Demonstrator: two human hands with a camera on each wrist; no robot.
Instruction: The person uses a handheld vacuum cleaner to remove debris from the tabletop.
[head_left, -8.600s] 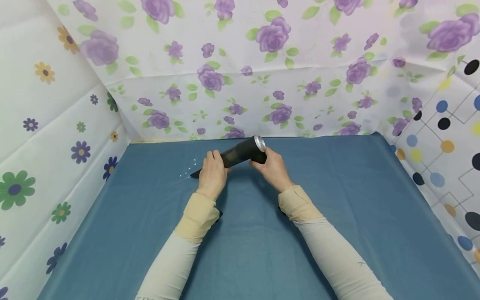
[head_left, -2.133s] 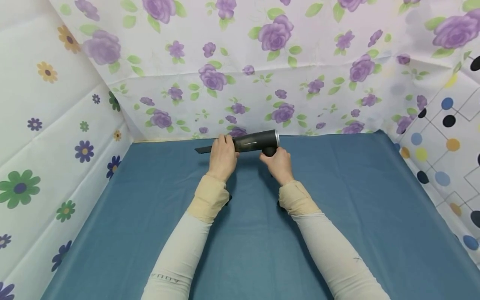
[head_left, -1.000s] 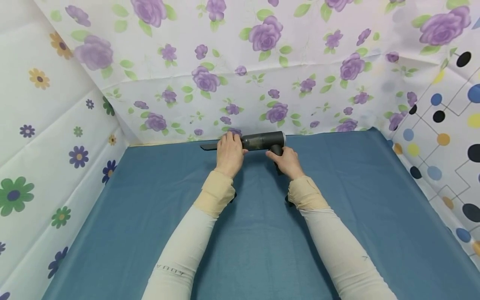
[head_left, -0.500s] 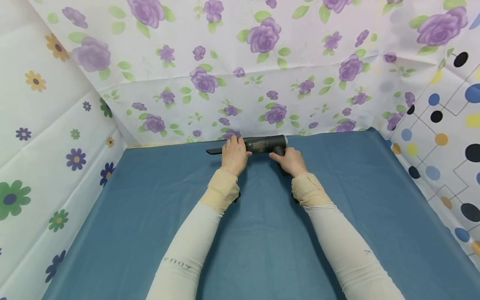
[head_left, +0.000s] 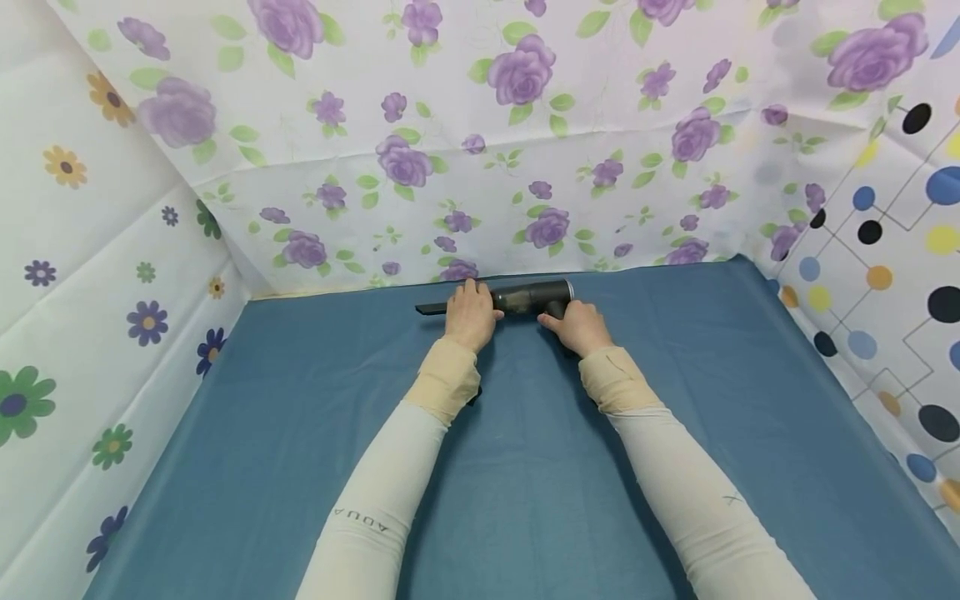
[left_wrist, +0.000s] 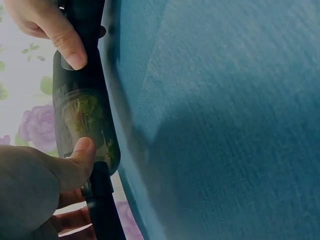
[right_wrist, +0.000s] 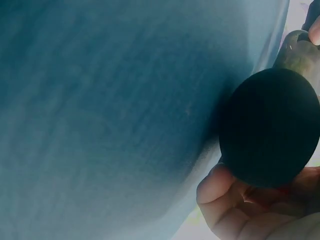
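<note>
A black handheld vacuum cleaner (head_left: 534,297) lies almost level just over the blue cloth, near its far edge. Its narrow nozzle (head_left: 431,309) points left. My left hand (head_left: 471,317) grips the front where nozzle and body meet; in the left wrist view its thumb lies on the clear dust cup (left_wrist: 85,115), which holds greenish-brown debris. My right hand (head_left: 581,327) holds the handle, its thumb against the body in the left wrist view. The right wrist view shows the handle's round dark end (right_wrist: 270,127) above my curled fingers. Whether the vacuum touches the cloth I cannot tell.
Blue cloth (head_left: 517,483) covers the table. A white sheet with purple flowers (head_left: 405,162) rises behind it. Patterned sheets stand at the left (head_left: 112,333) and the right (head_left: 885,292).
Earlier the nozzle slanted down to white bits on the cloth; these no longer show. The vacuum has since been levelled, carried right and, in the last second, lowered slightly. Both hands keep hold.
</note>
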